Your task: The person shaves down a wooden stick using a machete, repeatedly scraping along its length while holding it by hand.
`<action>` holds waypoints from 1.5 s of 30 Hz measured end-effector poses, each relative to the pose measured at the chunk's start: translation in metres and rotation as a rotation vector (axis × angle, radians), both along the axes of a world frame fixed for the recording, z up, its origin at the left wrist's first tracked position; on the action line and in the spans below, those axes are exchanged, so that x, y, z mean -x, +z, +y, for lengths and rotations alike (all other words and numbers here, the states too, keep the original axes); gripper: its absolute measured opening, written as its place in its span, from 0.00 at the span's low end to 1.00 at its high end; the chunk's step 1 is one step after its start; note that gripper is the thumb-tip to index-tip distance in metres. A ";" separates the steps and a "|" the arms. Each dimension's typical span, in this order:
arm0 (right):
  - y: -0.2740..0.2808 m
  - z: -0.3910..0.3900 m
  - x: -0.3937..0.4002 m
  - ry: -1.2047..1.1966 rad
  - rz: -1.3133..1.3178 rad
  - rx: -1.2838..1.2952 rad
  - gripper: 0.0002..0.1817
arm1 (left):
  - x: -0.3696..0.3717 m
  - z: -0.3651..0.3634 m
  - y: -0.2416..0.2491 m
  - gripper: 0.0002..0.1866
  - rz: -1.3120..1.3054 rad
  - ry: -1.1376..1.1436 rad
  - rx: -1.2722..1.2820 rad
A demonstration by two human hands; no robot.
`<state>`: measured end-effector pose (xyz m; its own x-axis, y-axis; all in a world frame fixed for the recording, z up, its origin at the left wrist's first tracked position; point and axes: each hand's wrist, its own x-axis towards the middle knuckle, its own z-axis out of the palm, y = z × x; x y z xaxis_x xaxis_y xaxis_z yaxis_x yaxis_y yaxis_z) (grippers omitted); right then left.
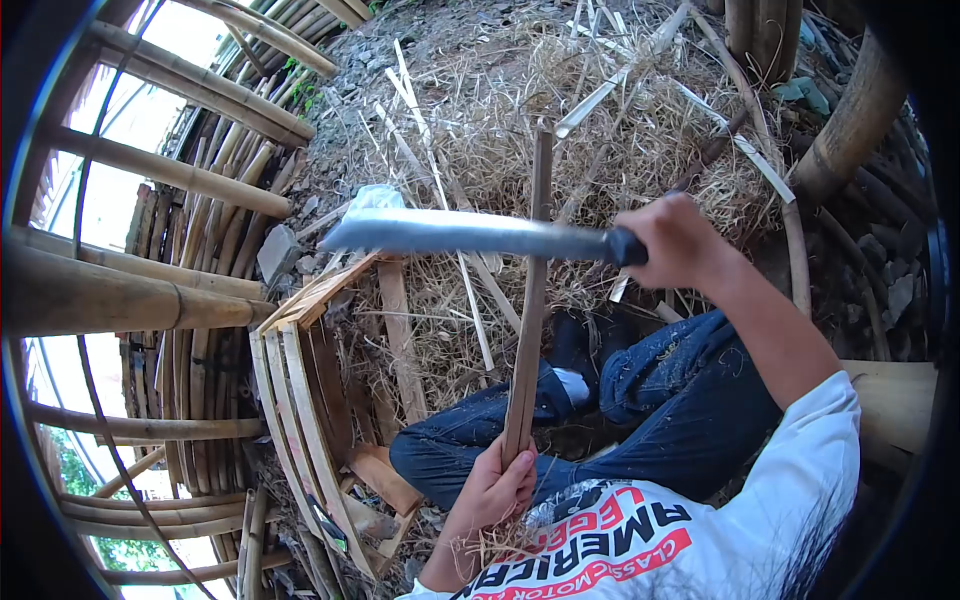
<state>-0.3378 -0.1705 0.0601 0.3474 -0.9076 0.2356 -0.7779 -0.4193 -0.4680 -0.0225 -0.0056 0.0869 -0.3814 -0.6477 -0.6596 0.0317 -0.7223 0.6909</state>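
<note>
My right hand is closed round the black handle of a machete, at the right of centre. The broad blade points left, crosses in front of a wooden strip and is slightly blurred at its tip. My left hand, low in the view, grips the lower end of that long wooden strip. The strip stands up and away from me, over my crossed legs in blue jeans. Whether the blade touches the strip cannot be told.
A slatted wooden crate lies left of my legs. Shavings and fibres cover the ground ahead, with pale split strips among them. Bamboo poles line the left side. A thick bamboo post is at the upper right.
</note>
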 end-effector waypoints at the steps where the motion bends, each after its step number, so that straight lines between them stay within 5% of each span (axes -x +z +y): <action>1: 0.001 0.003 -0.008 0.001 -0.003 0.001 0.05 | 0.001 -0.002 0.001 0.04 0.001 0.015 -0.006; 8: 0.004 -0.001 -0.011 0.129 -0.012 0.059 0.11 | 0.000 -0.006 0.003 0.05 -0.117 0.000 0.097; 30: -0.002 -0.021 0.023 -0.116 0.060 0.157 0.05 | 0.006 -0.010 0.011 0.04 -0.129 -0.053 0.130; 33: -0.002 -0.037 0.063 -0.480 0.015 -0.085 0.08 | -0.014 0.007 0.017 0.03 -0.062 0.058 0.012; 37: -0.009 -0.029 0.082 -0.687 0.166 -0.163 0.10 | -0.024 0.012 0.013 0.02 -0.123 0.049 0.225; 45: 0.018 -0.015 0.039 -0.690 0.000 -0.154 0.09 | -0.011 -0.020 -0.003 0.07 0.060 0.109 0.066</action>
